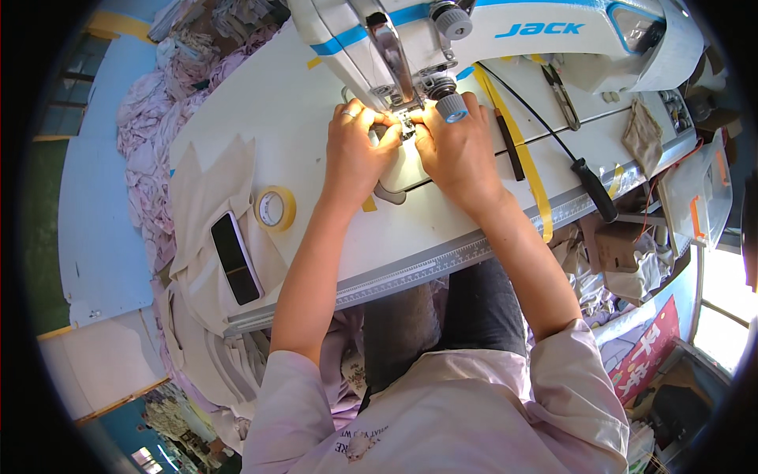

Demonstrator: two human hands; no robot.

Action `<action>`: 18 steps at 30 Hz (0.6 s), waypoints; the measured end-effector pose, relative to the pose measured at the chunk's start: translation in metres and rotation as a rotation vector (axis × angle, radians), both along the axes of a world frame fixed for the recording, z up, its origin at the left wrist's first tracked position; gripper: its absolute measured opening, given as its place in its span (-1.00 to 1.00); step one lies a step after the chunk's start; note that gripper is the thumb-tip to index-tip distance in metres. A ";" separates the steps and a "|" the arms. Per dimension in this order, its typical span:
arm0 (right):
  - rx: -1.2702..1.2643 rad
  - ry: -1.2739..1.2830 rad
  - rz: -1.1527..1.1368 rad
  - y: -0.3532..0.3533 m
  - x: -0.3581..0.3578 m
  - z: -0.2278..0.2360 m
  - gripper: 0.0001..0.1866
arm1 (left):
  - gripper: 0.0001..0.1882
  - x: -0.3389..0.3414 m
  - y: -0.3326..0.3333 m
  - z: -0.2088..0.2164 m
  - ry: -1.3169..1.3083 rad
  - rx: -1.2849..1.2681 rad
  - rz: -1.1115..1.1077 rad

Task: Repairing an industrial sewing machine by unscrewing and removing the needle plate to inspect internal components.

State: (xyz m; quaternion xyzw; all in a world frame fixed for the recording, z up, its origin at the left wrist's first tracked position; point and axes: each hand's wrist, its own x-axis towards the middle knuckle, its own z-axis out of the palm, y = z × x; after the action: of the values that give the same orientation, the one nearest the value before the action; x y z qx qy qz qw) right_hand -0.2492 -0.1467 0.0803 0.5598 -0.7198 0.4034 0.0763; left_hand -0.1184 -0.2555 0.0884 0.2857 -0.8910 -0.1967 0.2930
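While the left hand and right hand are resting curled at the presser foot under the sewing machine, whether pinching anything I cannot tell, that metal part is likely feeling stiff and slick, favouring fingertip holds on its sides.

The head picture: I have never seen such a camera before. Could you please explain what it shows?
A fisheye camera on the person's head looks down, so straight edges bend. The bare left hand and right hand are the wearer's own, close together at the lit needle end of a white sewing machine; what they hold is too small to tell. On the white table, a phone lies on beige fabric at left, beside yellow tape; tweezers and a black-handled tool lie at right.
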 end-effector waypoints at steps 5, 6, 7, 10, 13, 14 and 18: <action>-0.004 -0.010 -0.001 -0.002 0.000 -0.001 -0.89 | -0.87 0.003 -0.003 0.001 -0.003 0.139 -0.001; -0.005 -0.008 0.000 -0.002 0.000 -0.002 -0.89 | -0.87 0.003 -0.003 0.002 -0.004 0.139 -0.004; -0.005 -0.010 -0.003 -0.001 0.000 -0.002 -0.89 | -0.87 0.004 -0.003 0.003 -0.015 0.168 -0.008; -0.024 -0.011 0.002 -0.001 0.000 -0.002 -0.90 | -0.87 0.005 -0.003 0.006 -0.039 0.223 -0.012; -0.019 0.004 0.005 0.001 0.000 0.000 -0.92 | -0.87 0.007 -0.001 0.007 -0.059 0.236 0.000; -0.003 0.007 0.004 0.001 0.001 0.000 -0.92 | -0.87 0.007 0.000 0.008 -0.066 0.224 0.010; -0.001 0.002 -0.001 0.002 0.000 0.001 -0.92 | -0.87 0.003 0.003 0.009 -0.046 0.221 0.007</action>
State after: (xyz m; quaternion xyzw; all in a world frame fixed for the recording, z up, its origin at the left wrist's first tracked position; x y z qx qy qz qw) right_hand -0.2490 -0.1448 0.0814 0.5597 -0.7198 0.4032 0.0774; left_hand -0.1159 -0.2522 0.0976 0.3239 -0.8693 -0.2860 0.2400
